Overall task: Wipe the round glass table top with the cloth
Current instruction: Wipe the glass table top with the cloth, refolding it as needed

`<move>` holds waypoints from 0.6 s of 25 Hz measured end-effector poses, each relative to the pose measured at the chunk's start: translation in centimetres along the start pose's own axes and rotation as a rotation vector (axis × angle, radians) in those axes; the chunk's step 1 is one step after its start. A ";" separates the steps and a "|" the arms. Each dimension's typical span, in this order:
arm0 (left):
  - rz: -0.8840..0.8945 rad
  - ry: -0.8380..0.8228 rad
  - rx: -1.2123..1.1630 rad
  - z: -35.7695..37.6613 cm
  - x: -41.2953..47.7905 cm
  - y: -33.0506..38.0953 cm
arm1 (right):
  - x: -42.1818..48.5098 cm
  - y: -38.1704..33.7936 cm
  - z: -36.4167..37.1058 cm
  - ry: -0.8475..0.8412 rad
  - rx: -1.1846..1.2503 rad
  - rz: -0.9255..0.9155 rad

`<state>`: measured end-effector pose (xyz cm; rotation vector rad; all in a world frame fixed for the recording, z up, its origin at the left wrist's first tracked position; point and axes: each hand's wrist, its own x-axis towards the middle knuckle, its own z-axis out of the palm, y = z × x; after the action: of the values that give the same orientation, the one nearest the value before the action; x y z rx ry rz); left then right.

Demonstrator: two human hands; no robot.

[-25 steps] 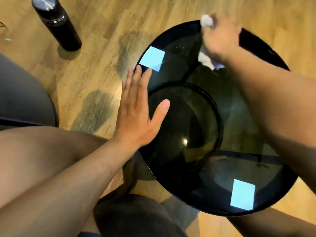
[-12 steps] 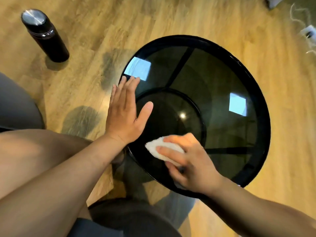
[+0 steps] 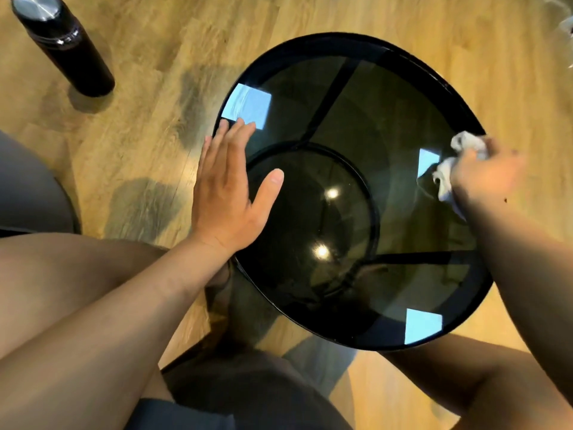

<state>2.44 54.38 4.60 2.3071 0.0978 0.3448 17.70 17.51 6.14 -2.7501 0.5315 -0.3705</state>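
Note:
The round table top (image 3: pixel 387 125) is dark smoked glass in a black rim, with a black ring and struts showing through it. My left hand (image 3: pixel 228 193) lies flat on its left edge, fingers straight and thumb spread. My right hand (image 3: pixel 486 175) is blurred at the table's right edge and grips a crumpled white cloth (image 3: pixel 446 178), which presses on the glass beside the rim. Bright window reflections sit on the glass.
A black bottle with a silver cap (image 3: pixel 62 45) stands on the wooden floor at the upper left. My bare knees fill the lower left and lower right. A grey seat edge (image 3: pixel 28 193) shows at the left. White cable bits lie at the top right corner.
My right hand swept the cloth from the far rim to the near edge, and now it is at the right edge. My left hand stayed flat on the left side.

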 end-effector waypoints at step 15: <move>-0.050 -0.028 -0.021 -0.4 -0.2 0.9 | -26.0 -10.6 -6.9 -0.675 0.716 -0.287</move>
<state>2.05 54.06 5.45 2.2836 0.1377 0.2868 -4.43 35.48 11.26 -2.0509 -0.1575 0.2702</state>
